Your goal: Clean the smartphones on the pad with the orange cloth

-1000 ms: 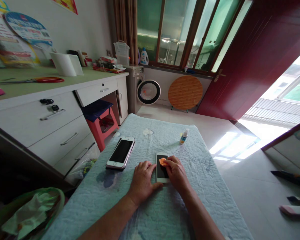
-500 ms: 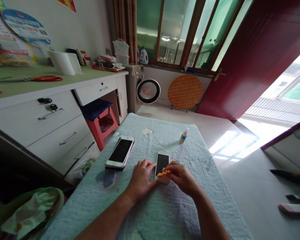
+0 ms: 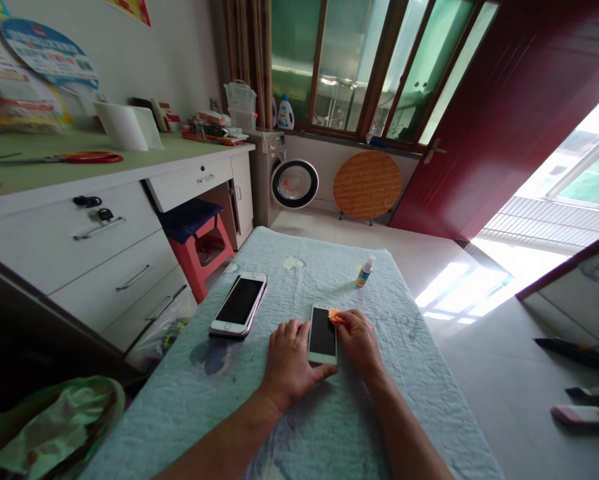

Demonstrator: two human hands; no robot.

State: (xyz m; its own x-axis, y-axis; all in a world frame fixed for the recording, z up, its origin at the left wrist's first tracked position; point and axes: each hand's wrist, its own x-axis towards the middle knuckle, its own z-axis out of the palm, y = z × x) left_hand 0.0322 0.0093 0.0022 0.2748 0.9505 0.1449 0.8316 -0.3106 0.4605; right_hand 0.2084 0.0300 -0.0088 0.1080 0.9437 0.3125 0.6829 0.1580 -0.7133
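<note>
A white smartphone (image 3: 322, 331) with a dark screen lies face up on the cloth-covered table (image 3: 379, 413). My left hand (image 3: 292, 360) grips its left side and bottom edge, the thumb along the bottom and the fingers at the side. Pinched in the fingers of my right hand (image 3: 360, 341) is an orange cloth (image 3: 335, 317), which touches the phone's upper right corner. To the left lies a larger white phone (image 3: 240, 303), resting on something dark beneath it. Beyond my right hand a small spray bottle (image 3: 364, 272) stands upright.
A desk with drawers (image 3: 109, 247) runs along the left, with a red stool (image 3: 199, 247) under it. Below left sits a lined bin (image 3: 59, 427). Farther off are a washing machine (image 3: 269, 177) with its door ajar, a round folded table (image 3: 368, 185) and a red door (image 3: 484, 133).
My right hand has moved the orange cloth from the lower part of the phone's screen up to its upper right corner. My left thumb now reaches farther along the bottom edge.
</note>
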